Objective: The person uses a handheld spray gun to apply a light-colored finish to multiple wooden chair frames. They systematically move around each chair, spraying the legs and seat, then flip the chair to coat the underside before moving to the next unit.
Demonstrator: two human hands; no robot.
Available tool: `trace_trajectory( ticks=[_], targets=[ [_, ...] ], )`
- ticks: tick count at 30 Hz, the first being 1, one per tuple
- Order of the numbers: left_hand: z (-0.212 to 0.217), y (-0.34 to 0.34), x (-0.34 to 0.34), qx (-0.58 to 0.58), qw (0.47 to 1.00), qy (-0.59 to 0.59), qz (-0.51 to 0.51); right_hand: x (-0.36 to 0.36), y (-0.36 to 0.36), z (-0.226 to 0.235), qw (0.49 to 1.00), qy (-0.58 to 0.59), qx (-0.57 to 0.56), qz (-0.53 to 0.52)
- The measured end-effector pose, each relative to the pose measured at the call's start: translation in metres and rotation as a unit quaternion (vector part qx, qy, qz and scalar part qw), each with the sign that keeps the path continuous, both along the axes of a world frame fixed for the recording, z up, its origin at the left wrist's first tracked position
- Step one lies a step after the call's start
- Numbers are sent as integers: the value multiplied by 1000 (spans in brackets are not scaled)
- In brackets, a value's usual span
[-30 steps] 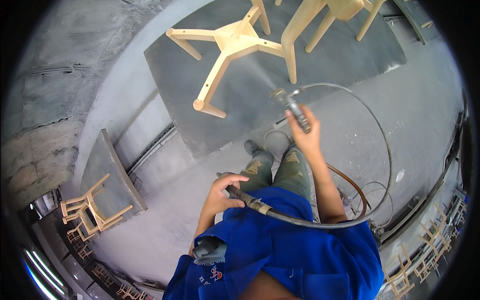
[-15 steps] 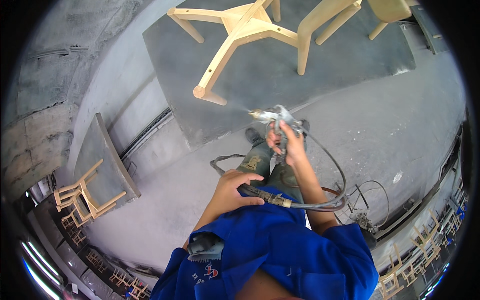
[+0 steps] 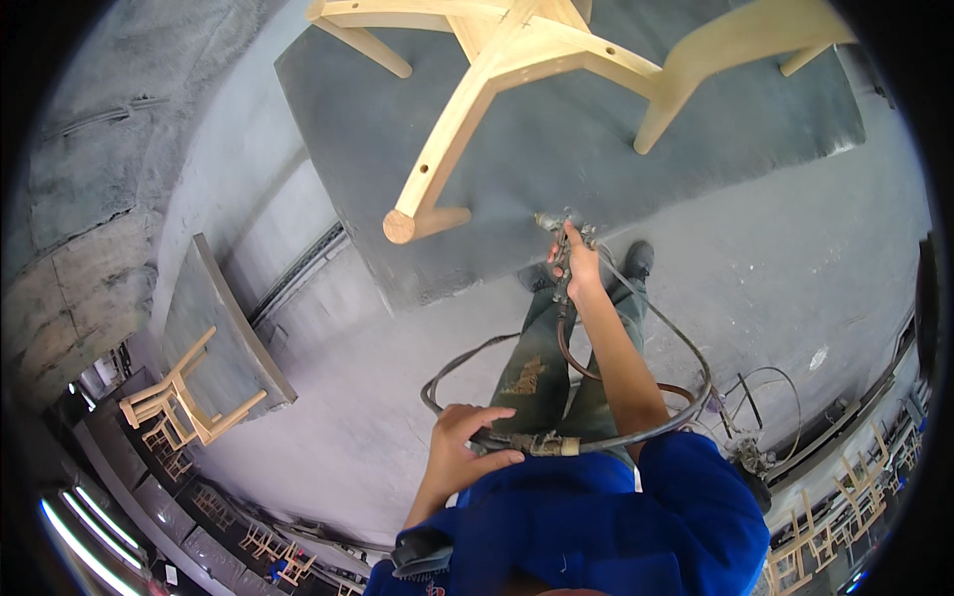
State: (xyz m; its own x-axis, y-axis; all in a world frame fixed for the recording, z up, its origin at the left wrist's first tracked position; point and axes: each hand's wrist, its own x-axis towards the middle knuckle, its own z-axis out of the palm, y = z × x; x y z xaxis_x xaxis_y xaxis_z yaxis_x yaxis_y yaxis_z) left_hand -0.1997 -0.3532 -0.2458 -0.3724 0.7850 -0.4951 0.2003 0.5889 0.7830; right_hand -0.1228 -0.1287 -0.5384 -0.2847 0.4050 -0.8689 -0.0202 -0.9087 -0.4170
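My right hand [image 3: 579, 266] was wrapped around the grip of the spray gun [image 3: 558, 224], arm stretched forward, with the nozzle pointing left toward the round foot of a chair leg [image 3: 437, 169]. That leg belonged to a bare wooden chair [image 3: 517, 50] lying upturned on a dark grey platform [image 3: 556, 149]; the gun sat just beside the platform's near edge, close to the leg's end but not touching it. A second pale chair part [image 3: 725, 60] stood to the right on the same platform.

My left hand [image 3: 467, 447] was closed loosely over the hose [image 3: 596, 437] near my waist, fingers curled on top of it by a light-coloured fitting. From there the hose looped out to the right and ran up along my forearm to the gun. My boots [image 3: 636, 260] and stained jeans [image 3: 542, 368] showed below the gun on the grey floor [image 3: 795, 268].

Off to the left, a smaller chair [image 3: 179, 402] rested on another grey board [image 3: 214, 328], well apart from me. More chair frames [image 3: 855, 497] were stacked at the right edge.
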Motion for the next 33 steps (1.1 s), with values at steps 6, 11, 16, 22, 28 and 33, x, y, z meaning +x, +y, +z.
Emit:
trace_trajectory(
  ticks=[6,11,16,22,28,33],
  targets=[
    [-4,27,-3,9,996,63,-62,-87,39,0,929,343,-35,-134],
    [-4,22,-14,-21,998,47,34,-148,49,-12,934,317,-10,-163],
    [-5,21,-16,0,999,0,36,-128,41,-18,978,142,25,-151],
    [-8,27,-17,69,996,-57,-26,-17,20,26,994,-9,106,-36],
    [-49,76,-75,165,970,132,121,154,22,148,988,0,133,81],
    [-100,157,-199,-1,943,318,103,226,12,234,978,13,202,52]
  ],
)
